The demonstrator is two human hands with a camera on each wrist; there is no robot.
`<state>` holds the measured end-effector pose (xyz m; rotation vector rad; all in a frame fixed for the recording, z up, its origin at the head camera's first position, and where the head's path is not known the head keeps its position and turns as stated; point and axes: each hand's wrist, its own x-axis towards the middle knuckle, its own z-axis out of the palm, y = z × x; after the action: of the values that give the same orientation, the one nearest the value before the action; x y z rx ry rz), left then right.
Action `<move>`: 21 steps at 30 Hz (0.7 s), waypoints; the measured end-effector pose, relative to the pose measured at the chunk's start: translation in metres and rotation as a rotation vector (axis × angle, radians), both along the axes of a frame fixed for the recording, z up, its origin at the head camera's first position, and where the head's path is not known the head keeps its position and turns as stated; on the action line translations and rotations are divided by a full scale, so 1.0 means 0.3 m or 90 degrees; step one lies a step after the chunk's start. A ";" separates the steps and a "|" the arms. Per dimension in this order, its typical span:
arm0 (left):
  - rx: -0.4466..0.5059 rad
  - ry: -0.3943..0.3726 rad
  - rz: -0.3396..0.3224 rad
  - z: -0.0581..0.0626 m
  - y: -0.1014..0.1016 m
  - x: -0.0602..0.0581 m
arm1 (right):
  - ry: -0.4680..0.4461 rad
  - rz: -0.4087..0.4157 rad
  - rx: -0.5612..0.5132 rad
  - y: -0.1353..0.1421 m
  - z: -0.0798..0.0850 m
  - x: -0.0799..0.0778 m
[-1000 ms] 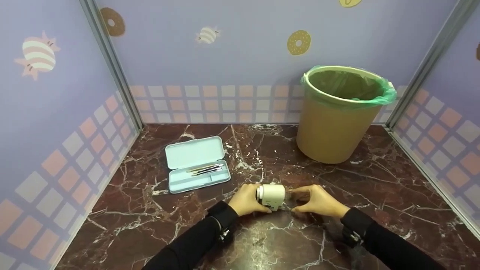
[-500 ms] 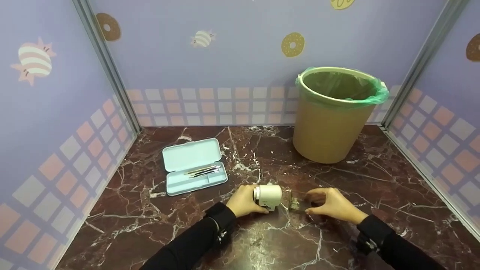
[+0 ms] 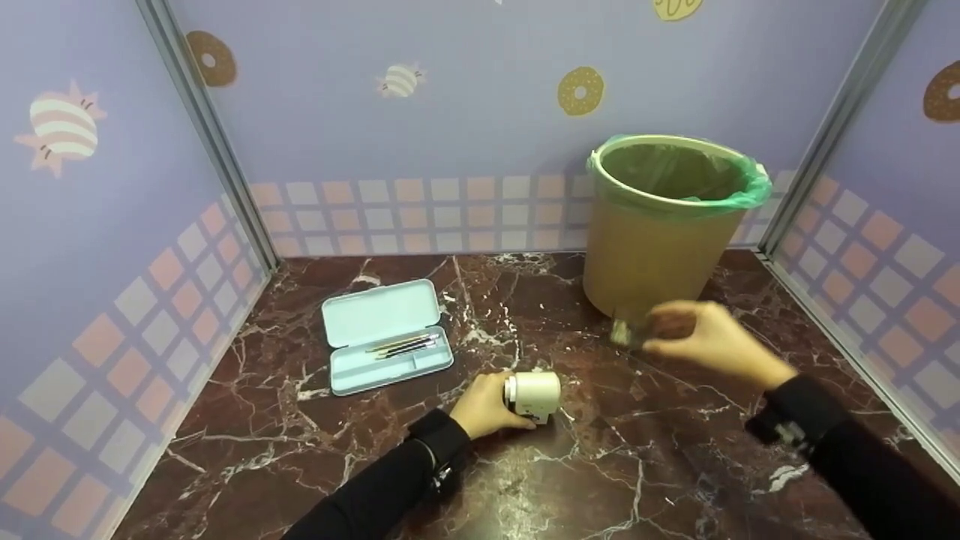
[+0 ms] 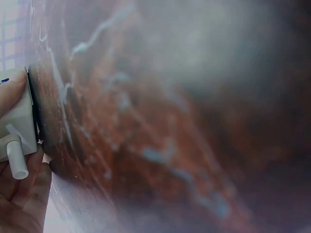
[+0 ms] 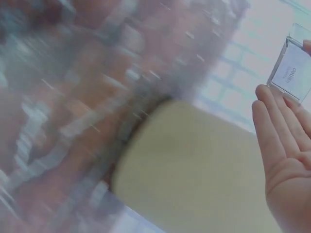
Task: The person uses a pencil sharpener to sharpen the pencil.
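On the table, my left hand (image 3: 486, 405) grips a cream crank pencil sharpener (image 3: 538, 394) lying on its side. The left wrist view shows its white crank handle (image 4: 17, 159) next to my fingers (image 4: 34, 194). My right hand (image 3: 705, 341), blurred by motion, pinches a small clear sharpener drawer (image 3: 624, 330) in front of the bin. In the right wrist view the clear drawer (image 5: 290, 70) carries some print, and the fingers lie along its edge. Its contents look pale but are too blurred to make out.
A tan waste bin (image 3: 645, 255) with a green liner (image 3: 750, 196) stands at the back right. Left of centre lies an open light-blue pencil case (image 3: 382, 311) with several pencils (image 3: 405, 345) inside. Patterned walls (image 3: 450, 112) enclose the dark red marbled table (image 3: 540, 487).
My right hand has drawn the clear drawer out of the sharpener, first to the right, then up and away toward the bin. My left hand still holds the sharpener in place.
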<state>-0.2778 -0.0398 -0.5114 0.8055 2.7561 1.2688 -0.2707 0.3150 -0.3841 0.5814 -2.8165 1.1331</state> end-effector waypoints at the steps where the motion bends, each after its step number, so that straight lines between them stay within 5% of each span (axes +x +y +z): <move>1: -0.001 0.004 0.001 -0.001 0.000 0.000 | 0.002 -0.005 0.002 0.004 0.041 -0.005; 7: -0.010 0.012 0.004 -0.002 -0.001 -0.002 | 0.040 -0.060 -0.002 0.021 0.278 -0.059; 12: -0.010 0.000 0.003 -0.001 -0.001 -0.002 | 0.051 -0.121 -0.026 0.042 0.425 -0.118; 21: -0.003 0.002 -0.008 0.001 0.000 0.001 | 0.115 -0.250 0.051 0.107 0.523 -0.229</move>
<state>-0.2775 -0.0399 -0.5112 0.8238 2.7509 1.2604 -0.3395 0.3470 -0.2273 0.1139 -2.6651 0.8519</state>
